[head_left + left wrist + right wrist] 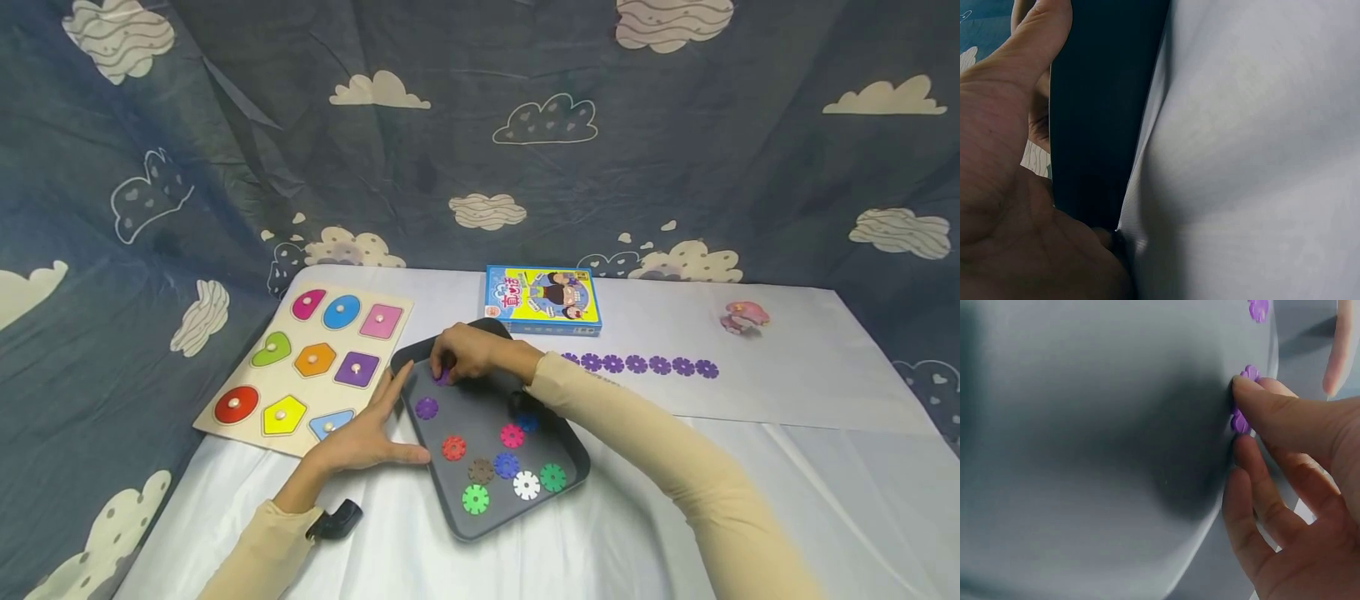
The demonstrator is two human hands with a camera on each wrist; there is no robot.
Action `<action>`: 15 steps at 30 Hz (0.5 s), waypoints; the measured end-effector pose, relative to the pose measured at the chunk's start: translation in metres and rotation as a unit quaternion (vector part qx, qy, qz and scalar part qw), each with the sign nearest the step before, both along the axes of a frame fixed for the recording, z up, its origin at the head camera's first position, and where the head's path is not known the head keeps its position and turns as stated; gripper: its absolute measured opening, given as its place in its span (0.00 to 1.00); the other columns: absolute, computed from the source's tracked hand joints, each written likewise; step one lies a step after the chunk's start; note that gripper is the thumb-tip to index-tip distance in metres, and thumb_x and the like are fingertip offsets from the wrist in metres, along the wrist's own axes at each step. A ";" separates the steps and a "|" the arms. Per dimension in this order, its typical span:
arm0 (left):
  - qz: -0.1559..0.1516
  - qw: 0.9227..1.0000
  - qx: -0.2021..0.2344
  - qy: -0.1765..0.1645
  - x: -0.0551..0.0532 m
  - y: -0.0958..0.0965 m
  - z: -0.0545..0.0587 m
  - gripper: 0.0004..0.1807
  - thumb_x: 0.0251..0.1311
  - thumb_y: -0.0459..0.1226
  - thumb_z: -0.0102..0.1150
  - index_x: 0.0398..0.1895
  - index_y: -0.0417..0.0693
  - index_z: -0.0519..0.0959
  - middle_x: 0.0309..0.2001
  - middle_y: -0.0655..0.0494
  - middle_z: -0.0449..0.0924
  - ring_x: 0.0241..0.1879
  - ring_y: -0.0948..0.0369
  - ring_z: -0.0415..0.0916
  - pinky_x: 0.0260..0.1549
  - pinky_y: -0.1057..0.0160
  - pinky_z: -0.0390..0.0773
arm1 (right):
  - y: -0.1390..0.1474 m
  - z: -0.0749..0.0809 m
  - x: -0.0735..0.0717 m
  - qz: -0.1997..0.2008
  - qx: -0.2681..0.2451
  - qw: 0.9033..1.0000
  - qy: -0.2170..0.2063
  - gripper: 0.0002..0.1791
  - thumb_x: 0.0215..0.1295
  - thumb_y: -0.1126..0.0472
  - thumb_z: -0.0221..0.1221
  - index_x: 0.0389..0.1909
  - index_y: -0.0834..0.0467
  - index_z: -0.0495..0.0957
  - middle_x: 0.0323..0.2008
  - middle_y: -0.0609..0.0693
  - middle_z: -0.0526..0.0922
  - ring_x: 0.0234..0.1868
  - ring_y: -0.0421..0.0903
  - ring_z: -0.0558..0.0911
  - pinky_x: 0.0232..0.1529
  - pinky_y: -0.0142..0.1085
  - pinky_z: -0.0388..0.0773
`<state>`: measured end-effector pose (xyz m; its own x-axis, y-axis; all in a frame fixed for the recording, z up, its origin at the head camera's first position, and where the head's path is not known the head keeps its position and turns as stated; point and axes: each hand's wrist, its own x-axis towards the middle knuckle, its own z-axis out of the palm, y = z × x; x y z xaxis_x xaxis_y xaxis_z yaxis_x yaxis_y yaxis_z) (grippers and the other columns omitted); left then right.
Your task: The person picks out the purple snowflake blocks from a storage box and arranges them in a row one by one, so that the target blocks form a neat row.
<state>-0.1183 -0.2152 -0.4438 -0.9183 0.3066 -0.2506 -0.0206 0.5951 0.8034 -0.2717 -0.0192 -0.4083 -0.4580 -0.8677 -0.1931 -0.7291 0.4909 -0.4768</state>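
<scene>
In the head view my right hand (467, 352) reaches into the dark grey tray (480, 400) at its far left corner. Its thumb and finger pinch a purple notched disc (1242, 422), seen closer in the right wrist view. A second purple disc (427, 407) lies just nearer in the tray. My left hand (358, 437) rests against the tray's left side, thumb and fingers spread; the left wrist view has the palm beside the outer wall (1097, 112). Toward the tray's near end lie several discs, among them a red disc (453, 447), a white disc (527, 485) and a bright green disc (476, 499).
Right of the tray runs a row of purple discs (636, 364), partly behind my right forearm. A shape puzzle board (288, 333) lies to the left. At the back stand a blue and yellow box (543, 300) and, farther right, a small pink object (745, 317).
</scene>
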 end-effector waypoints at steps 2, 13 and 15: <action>-0.001 1.000 -0.001 0.001 0.000 0.000 0.000 0.70 0.46 0.55 0.77 0.80 0.74 0.32 0.79 0.41 0.16 0.79 0.37 0.28 0.69 0.27 0.48 | -0.001 0.001 0.003 0.002 0.006 1.000 -0.001 0.08 0.56 0.71 0.70 0.34 0.55 0.87 0.39 0.47 0.87 0.40 0.40 0.83 0.46 0.29 0.81; -0.002 1.000 -0.001 -0.001 0.001 0.000 -0.001 0.70 0.45 0.55 0.78 0.81 0.73 0.32 0.79 0.40 0.16 0.79 0.37 0.26 0.70 0.27 0.48 | 0.002 0.001 0.004 0.000 0.019 0.999 -0.044 0.08 0.55 0.68 0.72 0.33 0.53 0.87 0.36 0.44 0.86 0.37 0.39 0.80 0.41 0.28 0.79; -0.002 1.000 0.000 0.002 0.001 0.000 -0.001 0.71 0.45 0.55 0.78 0.81 0.72 0.32 0.79 0.40 0.16 0.79 0.36 0.26 0.69 0.26 0.48 | 0.003 0.002 0.003 -0.003 0.017 0.999 -0.050 0.08 0.54 0.67 0.72 0.33 0.52 0.88 0.35 0.43 0.86 0.36 0.39 0.80 0.39 0.28 0.79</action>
<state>-0.1171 -0.2153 -0.4444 -0.9179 0.3112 -0.2463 -0.0139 0.5950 0.8036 -0.2686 -0.0163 -0.4066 -0.4401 -0.8574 -0.2668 -0.6764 0.5119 -0.5296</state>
